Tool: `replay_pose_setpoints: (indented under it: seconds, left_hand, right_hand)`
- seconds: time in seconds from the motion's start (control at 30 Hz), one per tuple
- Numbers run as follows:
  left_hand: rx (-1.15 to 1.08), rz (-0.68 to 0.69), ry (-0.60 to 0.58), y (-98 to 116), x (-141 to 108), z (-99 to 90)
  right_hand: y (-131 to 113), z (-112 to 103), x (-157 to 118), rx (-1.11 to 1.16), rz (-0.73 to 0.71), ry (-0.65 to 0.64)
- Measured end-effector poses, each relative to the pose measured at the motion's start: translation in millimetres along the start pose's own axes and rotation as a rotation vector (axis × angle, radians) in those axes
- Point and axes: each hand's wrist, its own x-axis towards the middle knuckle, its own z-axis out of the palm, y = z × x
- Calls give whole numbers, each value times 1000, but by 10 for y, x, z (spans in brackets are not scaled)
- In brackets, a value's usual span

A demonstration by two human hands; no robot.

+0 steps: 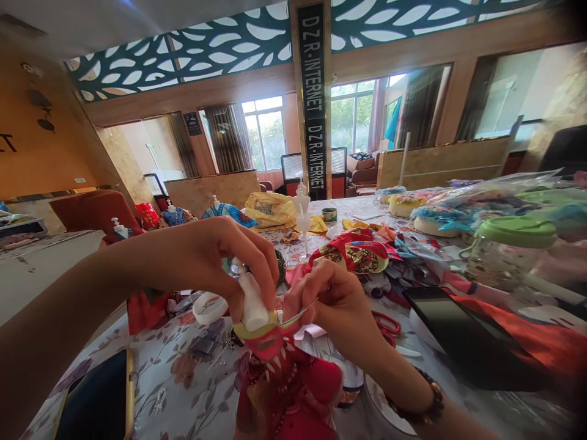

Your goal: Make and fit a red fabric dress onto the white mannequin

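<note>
The red garment hangs low in the middle, directly beneath both hands, its yellow-edged rim facing up at the fingertips. Above it, the left hand has thumb and fingers closed around a white piece, whose lower end meets that rim. The right hand pinches the rim's other side; whether it also grips the thin pale strand there cannot be told. A white bowl sits left of the grip on the flowered tablecloth.
</note>
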Motion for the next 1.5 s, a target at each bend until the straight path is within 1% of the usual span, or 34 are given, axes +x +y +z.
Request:
replay_pose_setpoints:
  seconds: [0.03, 0.1, 0.2, 0.3, 0.4, 0.53, 0.67, 0.77, 1.0, 1.13, 1.3, 1.4, 1.5]
  left_hand:
    - [-5, -8, 2, 7, 2, 0]
    - [-18, -26, 3, 30, 7, 4]
    - [-20, -21, -4, 62, 14, 13]
    - [-23, -2, -2, 71, 16, 25]
    - [-39, 17, -3, 71, 22, 35]
    - [-79, 1, -13, 83, 33, 37]
    - [-109, -22, -23, 90, 30, 35]
    - [-78, -32, 9, 81, 29, 40]
    - [-46, -19, 27, 65, 53, 43]
    - [-35, 3, 44, 66, 53, 53]
    - [-23, -26, 87, 71, 55, 54]
    - [40, -63, 59, 107, 62, 36]
    - [114, -88, -17, 178, 65, 8]
  right_hand:
    - [2, -2, 0, 16, 4, -14]
    - [1, 0, 0, 20, 7, 2]
    - [-12, 28, -1, -27, 28, 89]
    - [-31, 82, -12, -60, 90, 172]
    - [-47, 139, -33, -57, 123, 217]
    - [-51, 191, -53, -75, 141, 277]
    - [-34, 218, -63, -67, 165, 310]
    - [-20, 243, -75, -61, 161, 338]
    - [-28, 299, -90, -21, 205, 382]
    - [-17, 307, -89, -12, 185, 369]
    - [12, 310, -91, 1, 182, 363]
    - [13, 301, -84, -3, 199, 351]
    - [4, 289, -77, -9, 196, 338]
